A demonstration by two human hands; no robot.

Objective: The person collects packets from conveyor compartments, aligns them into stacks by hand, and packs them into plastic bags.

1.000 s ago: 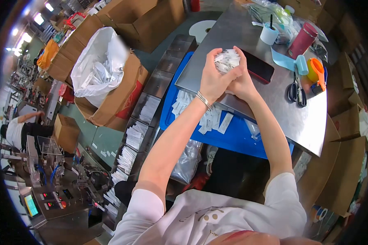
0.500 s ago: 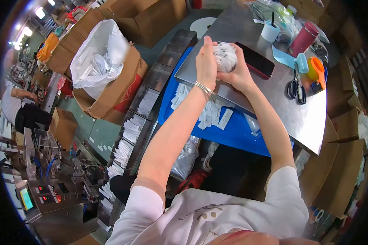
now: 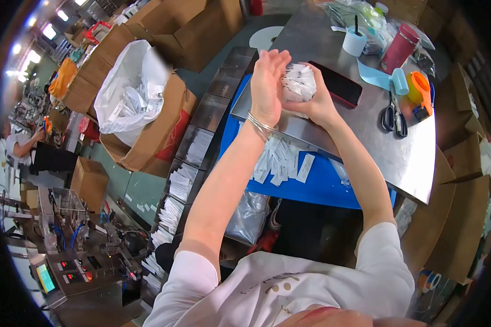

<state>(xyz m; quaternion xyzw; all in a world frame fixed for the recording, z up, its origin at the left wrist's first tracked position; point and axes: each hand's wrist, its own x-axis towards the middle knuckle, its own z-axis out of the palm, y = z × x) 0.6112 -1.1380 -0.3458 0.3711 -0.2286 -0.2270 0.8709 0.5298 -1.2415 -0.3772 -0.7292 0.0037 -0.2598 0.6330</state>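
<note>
A rounded bundle of white printed strips (image 3: 299, 83) is over the near left edge of the steel table (image 3: 387, 158). My right hand (image 3: 321, 101) is wrapped round its right side and underside. Flat and upright, with its fingers stretched out, my left hand (image 3: 268, 87) is at the bundle's left side; whether the palm touches it I cannot tell. Below the hands, loose white strips (image 3: 281, 158) lie on a blue tray (image 3: 305, 191). A dark phone (image 3: 338, 86) rests on the table just right of the bundle.
Scissors (image 3: 394, 117), an orange tape dispenser (image 3: 420, 90), a blue roll (image 3: 399, 82) and a red bottle (image 3: 400, 48) lie on the table's right. Metal compartments (image 3: 208, 109) run along the left, beside a bag-lined carton (image 3: 147, 144). A co-worker (image 3: 24, 147) is at far left.
My left hand has opened from its cupped hold and moved slightly left, its fingers now straight. My right hand still holds the bundle. The co-worker's arm has moved.
</note>
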